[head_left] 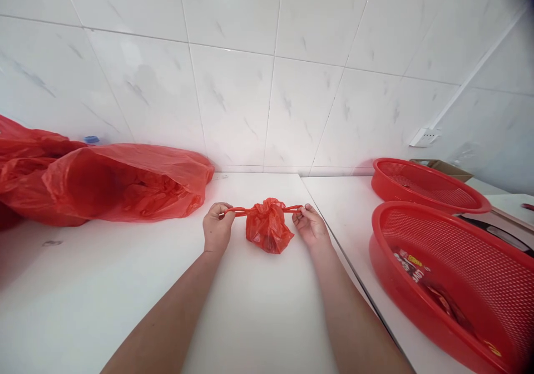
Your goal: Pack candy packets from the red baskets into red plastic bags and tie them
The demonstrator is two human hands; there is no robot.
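Note:
A small red plastic bag (269,230) sits bunched up on the white table, its top gathered and its two handles drawn out sideways. My left hand (217,226) is closed on the left handle, pinching it between thumb and fingers. On the other side, my right hand (311,225) pinches the end of the right handle. Both handles look stretched taut and twisted thin. Something darker shows faintly through the bag's lower part, but I cannot make out what it is.
Large red plastic bags (137,182) lie on the left, one with its mouth facing me. Right of the table seam stand two red perforated baskets (387,274), the nearer holding printed packets (411,265). Behind are a cardboard box (448,169) and a wall socket (425,137).

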